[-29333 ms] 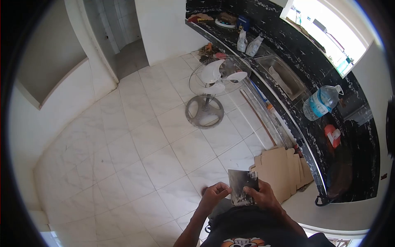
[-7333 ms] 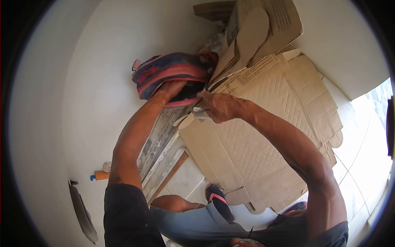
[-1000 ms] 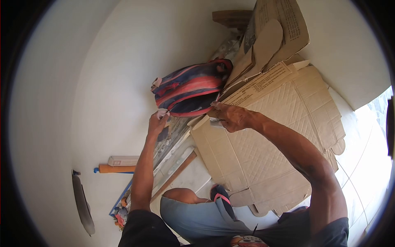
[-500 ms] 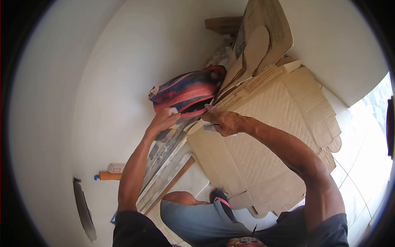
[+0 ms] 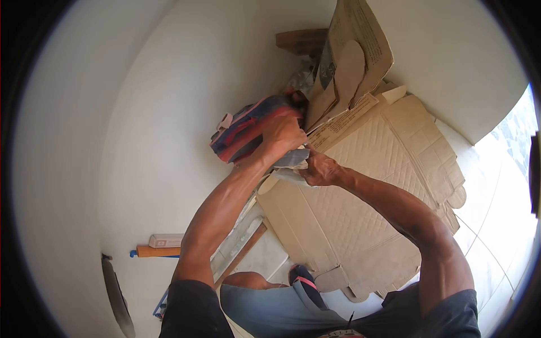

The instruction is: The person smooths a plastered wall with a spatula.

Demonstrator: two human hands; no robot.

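A dark blue and red zippered bag leans against the wall. My left hand lies across its right end with fingers curled; what they grip is hidden. Close beside it, my right hand is closed on a flat grey piece with a pale edge, whose kind I cannot make out. Under that hand shows a whitish, partly see-through thing. The bag's opening is covered by my left hand and forearm.
Flattened cardboard spreads over the tiled floor on the right. More cardboard stands upright behind the bag. Long strips lie along the wall. An orange object with a small box on it is at left.
My left hand has moved right from the bag's front edge to its right end, beside my right hand. The dark opening is now hidden, and the grey piece shows between my hands.
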